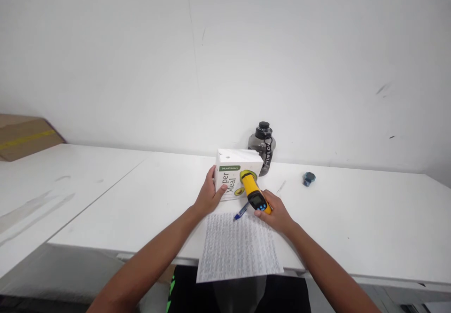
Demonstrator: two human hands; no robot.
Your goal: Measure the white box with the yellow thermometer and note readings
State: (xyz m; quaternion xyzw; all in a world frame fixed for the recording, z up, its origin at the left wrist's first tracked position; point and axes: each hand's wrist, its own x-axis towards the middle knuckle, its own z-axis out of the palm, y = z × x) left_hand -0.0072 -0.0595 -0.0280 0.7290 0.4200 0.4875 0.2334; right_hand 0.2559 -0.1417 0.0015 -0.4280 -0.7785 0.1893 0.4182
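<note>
My left hand [210, 193] grips the left side of a white meal box [230, 167] printed with green lettering and avocados, its thumb on the front face. The box stands upright on the table. In my right hand [276, 213] is a yellow and black infrared thermometer [252, 190], its small screen and blue buttons facing me. The thermometer's front end is close to the box's front; whether they touch I cannot tell. Below the box, a blue pen [241, 212] lies at the top of a sheet of paper [239, 247] covered in dense writing. The sheet overhangs the table's front edge.
Behind the box, a dark translucent water bottle [263, 132] stands by the wall. A small dark teal object, perhaps a watch [309, 178], lies to the right on the white table [369, 219]. At the far left sits a cardboard box [28, 136] with yellow tape.
</note>
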